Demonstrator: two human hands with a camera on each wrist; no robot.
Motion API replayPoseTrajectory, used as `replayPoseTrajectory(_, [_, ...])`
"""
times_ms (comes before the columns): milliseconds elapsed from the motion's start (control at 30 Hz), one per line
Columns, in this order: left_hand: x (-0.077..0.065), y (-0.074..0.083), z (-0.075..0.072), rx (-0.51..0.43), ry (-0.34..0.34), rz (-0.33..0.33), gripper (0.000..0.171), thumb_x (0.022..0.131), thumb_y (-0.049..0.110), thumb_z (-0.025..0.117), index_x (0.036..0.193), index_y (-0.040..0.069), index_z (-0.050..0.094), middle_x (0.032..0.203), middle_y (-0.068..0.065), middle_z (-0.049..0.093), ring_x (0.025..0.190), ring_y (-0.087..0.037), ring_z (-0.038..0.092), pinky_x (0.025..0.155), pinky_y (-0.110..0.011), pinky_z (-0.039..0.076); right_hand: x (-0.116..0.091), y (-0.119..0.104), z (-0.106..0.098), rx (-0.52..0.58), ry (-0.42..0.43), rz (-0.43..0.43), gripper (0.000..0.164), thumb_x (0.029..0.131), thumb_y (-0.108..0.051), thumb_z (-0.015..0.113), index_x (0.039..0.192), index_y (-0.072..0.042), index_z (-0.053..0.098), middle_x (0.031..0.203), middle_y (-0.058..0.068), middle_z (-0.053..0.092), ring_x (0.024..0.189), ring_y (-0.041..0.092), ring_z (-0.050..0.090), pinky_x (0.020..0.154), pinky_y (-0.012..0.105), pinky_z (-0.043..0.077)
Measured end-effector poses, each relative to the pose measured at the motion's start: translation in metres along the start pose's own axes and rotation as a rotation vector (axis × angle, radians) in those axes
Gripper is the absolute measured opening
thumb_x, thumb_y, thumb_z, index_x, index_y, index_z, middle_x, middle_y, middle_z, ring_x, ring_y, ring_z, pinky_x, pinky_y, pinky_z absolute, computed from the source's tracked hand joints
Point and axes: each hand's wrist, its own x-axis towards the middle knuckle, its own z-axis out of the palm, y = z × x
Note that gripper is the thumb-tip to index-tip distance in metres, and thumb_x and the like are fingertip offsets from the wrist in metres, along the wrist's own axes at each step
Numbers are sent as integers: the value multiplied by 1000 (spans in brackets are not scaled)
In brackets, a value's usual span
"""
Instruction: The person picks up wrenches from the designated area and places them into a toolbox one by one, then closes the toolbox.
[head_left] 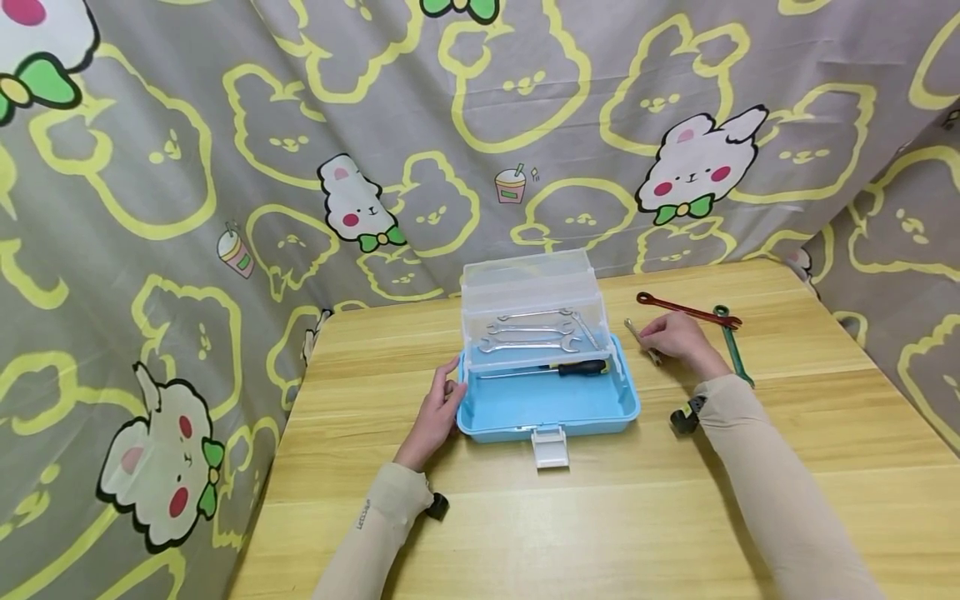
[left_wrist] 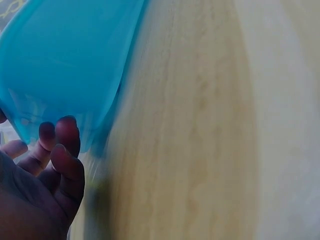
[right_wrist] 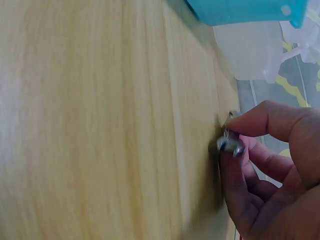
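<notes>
A light blue toolbox point(head_left: 551, 429) with its clear lid raised stands on the wooden table. Several silver wrenches point(head_left: 528, 344) show through the clear plastic, and a screwdriver point(head_left: 583, 368) with a black and yellow handle lies inside along the back. My left hand point(head_left: 437, 408) holds the box's left end; in the left wrist view several curled fingers point(left_wrist: 67, 132) sit by its end wall. Right of the box, my right hand point(head_left: 677, 340) pinches a small silver wrench point(head_left: 633, 327) between thumb and fingers. One end of it shows in the right wrist view, the rest hidden.
A red wrench point(head_left: 686, 309) and a green wrench point(head_left: 733, 350) lie on the table point(head_left: 360, 375) beyond and right of my right hand. The box's white latch point(head_left: 551, 448) hangs down in front. A patterned curtain point(head_left: 420, 100) rises behind the table.
</notes>
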Motion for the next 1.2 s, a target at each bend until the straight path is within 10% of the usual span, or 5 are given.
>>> replayPoseTrajectory(667, [2, -1, -2, 18, -14, -21, 54, 113, 33, 44, 164, 27, 26, 102, -23, 58, 61, -17, 48, 51, -30, 44, -19, -6, -15, 527, -118, -68, 49, 100, -7, 65, 140, 16, 49, 90, -9, 72, 82, 8, 71, 75, 23, 61])
replayPoseTrajectory(933, [-9, 35, -6, 10, -46, -38, 54, 113, 24, 44, 163, 17, 28, 99, -25, 57, 61, -26, 49, 51, -35, 48, -37, -31, -27, 638, -152, -180, 29, 97, -4, 70, 126, -4, 63, 97, -10, 72, 88, 7, 71, 76, 26, 62])
replayPoseTrajectory(1200, [-8, 34, -6, 10, -64, -38, 54, 113, 24, 44, 164, 16, 27, 101, -25, 57, 64, -34, 51, 52, -36, 48, -50, -47, -26, 668, -198, -297, 44, 96, -1, 71, 139, -8, 59, 100, -3, 74, 87, 12, 73, 73, 31, 63])
